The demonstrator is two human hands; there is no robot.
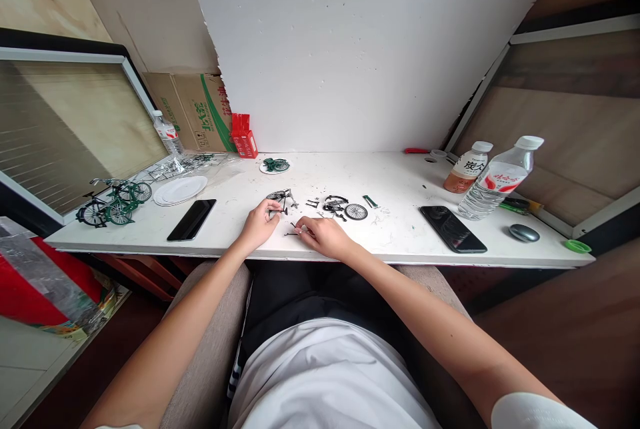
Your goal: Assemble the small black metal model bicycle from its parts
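Slim dark part [285, 207] over the near half of the desk [320, 170], pinched in the nearly closed left hand [259, 223]; cannot tell whether joined to the model bicycle [291, 198] just behind. Just to the right, thin dark piece [293, 234] in the right hand [323, 234], also closed to a pinch. Farther right, loose wheel [356, 212] and green strip [371, 202]; then black phone [453, 229] and water bottle [497, 180].

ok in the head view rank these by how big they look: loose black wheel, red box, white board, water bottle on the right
1. White board
2. Water bottle on the right
3. Red box
4. Loose black wheel
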